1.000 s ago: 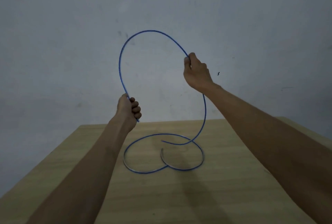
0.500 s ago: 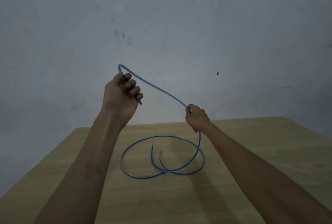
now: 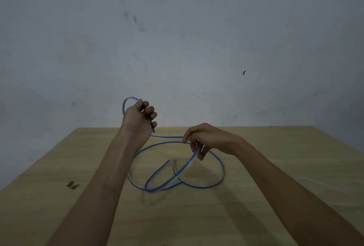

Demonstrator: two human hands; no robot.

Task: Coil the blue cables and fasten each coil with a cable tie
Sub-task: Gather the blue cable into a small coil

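stage: first loop only | left hand (image 3: 137, 120) clenched round cable (image 3: 167, 137) | right hand (image 3: 209, 139) pinches it | rest loose on table (image 3: 285, 166) | no tie seen

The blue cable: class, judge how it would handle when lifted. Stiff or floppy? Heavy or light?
Probably springy, not limp: the blue cable holds wide curves on the table and arches above the left hand without drooping. Likely light: the right hand manages it with a fingertip grip. Untied, it may spring open if released.
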